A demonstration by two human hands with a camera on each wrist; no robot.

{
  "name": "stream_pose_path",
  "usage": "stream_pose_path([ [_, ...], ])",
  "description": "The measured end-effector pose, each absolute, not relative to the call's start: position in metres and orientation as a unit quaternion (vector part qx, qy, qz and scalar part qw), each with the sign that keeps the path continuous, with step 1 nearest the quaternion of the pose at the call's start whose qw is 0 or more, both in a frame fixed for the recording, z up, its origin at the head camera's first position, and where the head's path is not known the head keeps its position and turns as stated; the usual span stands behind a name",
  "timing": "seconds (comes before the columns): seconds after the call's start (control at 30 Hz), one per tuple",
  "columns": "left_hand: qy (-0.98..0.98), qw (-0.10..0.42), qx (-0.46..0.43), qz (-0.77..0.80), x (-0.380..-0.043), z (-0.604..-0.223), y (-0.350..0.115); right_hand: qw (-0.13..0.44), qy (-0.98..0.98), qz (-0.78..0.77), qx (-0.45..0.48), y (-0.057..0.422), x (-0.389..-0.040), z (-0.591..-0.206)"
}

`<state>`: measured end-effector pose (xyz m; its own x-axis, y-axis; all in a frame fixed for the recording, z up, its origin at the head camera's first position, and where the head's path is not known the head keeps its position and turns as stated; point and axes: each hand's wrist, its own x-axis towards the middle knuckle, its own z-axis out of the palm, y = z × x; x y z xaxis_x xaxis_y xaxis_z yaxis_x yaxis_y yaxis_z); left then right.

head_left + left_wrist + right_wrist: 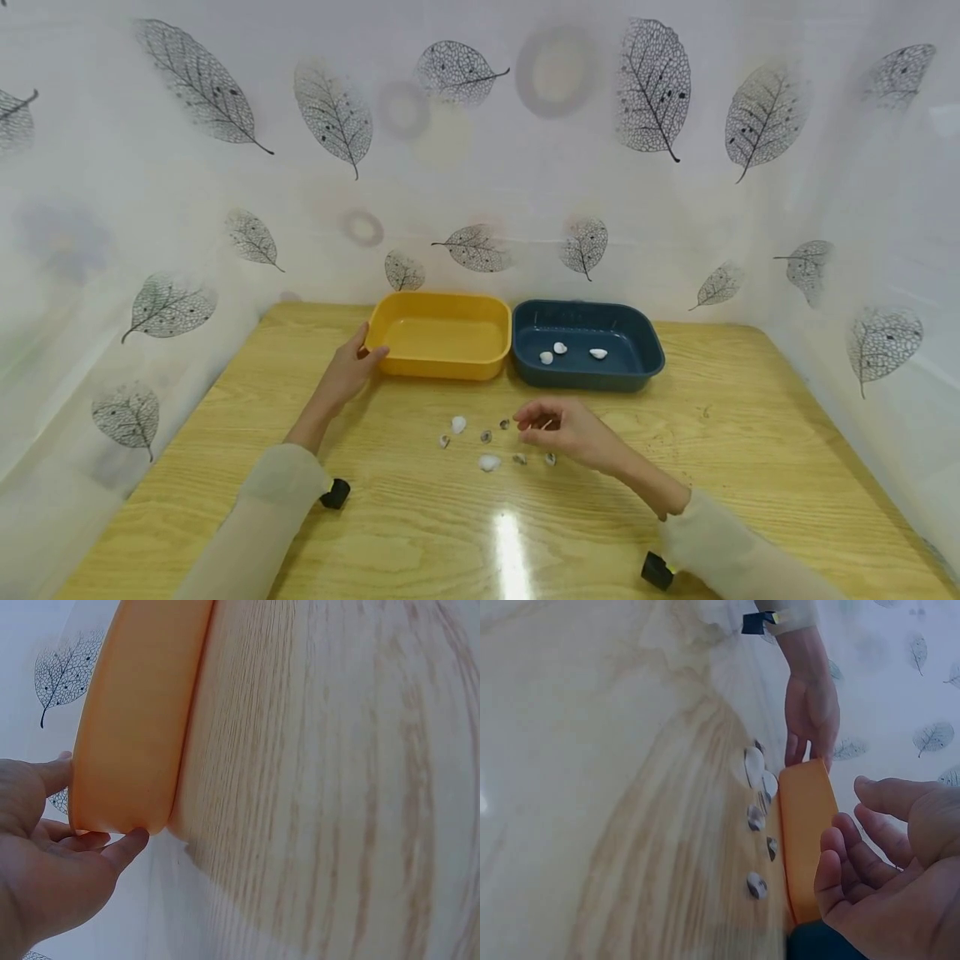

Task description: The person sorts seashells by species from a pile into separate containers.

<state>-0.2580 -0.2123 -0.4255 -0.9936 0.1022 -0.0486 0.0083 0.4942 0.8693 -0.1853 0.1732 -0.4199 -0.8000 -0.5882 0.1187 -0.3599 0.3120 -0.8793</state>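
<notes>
Head view — blue tray (581,381) holds three shells (559,348), left hand (348,371) grips yellow tray (438,367) — right hand (572,429) curves loosely

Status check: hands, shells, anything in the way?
Left hand holding yellow bin by its left end. Right hand beside loose shells, nothing visible in it. Seven shells on table, three in blue bin. No obstruction seen.

The left tray (442,368) stands towards the back of the desk (405,533), the right tray (585,381) just beside it, with the backdrop (480,183) behind both. Three seashells (597,354) lie in the right tray; seven loose shells (489,462) lie before the trays. The left hand (351,371) is at the left tray's left end, the right hand (573,431) before the right tray.
</notes>
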Motion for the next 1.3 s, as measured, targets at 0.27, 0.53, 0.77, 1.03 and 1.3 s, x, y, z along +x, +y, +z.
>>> stream_pose_path([
  [0.27,0.865,0.042,0.027,0.499,-0.259,-0.426,-0.212,0.115,0.811,-0.483,-0.310,0.161,-0.183,-0.427],
  [0.53,0.866,0.044,0.027,0.497,-0.259,-0.424,-0.211,0.092,0.825,-0.443,-0.339,0.150,-0.180,-0.437],
  [0.77,0.865,0.037,0.035,0.498,-0.259,-0.426,-0.212,0.077,0.830,-0.414,-0.366,0.142,-0.178,-0.443],
  [1.03,0.860,0.046,0.035,0.507,-0.259,-0.429,-0.212,0.089,0.839,-0.388,-0.370,0.136,-0.176,-0.444],
  [1.3,0.859,0.044,0.035,0.509,-0.259,-0.426,-0.211,0.061,0.856,-0.337,-0.387,0.130,-0.178,-0.444],
])
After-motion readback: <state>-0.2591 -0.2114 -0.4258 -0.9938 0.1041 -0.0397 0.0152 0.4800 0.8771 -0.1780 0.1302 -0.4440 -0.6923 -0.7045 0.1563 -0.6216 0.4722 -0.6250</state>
